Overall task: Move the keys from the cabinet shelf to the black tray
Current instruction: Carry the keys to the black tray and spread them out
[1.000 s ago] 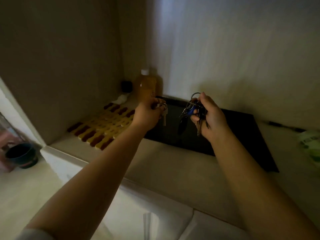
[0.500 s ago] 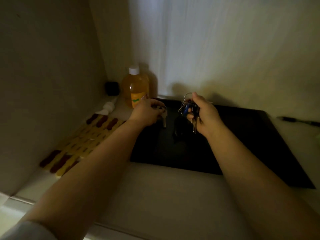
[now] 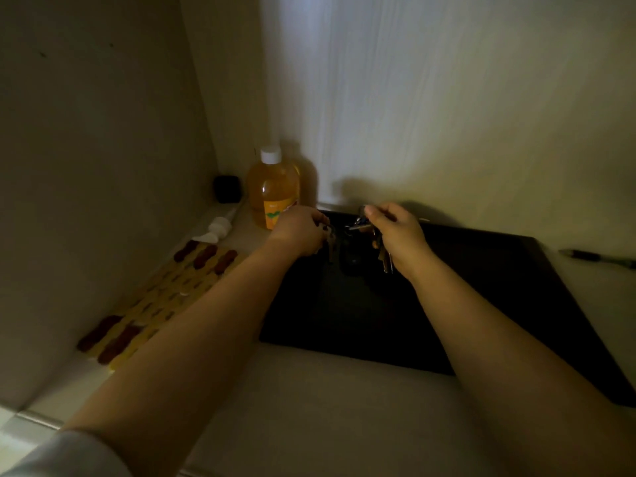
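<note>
A big bunch of keys (image 3: 380,247) dangled from the right hand (image 3: 395,232), pinched shut around its ring, above the far end of the black tray (image 3: 481,304). The left hand (image 3: 299,232) was closed on a smaller set of keys (image 3: 329,237), also over the tray. Beside them stood an orange bottle (image 3: 273,191), a patterned mat (image 3: 165,297) and, rightward, a pen (image 3: 595,257).
</note>
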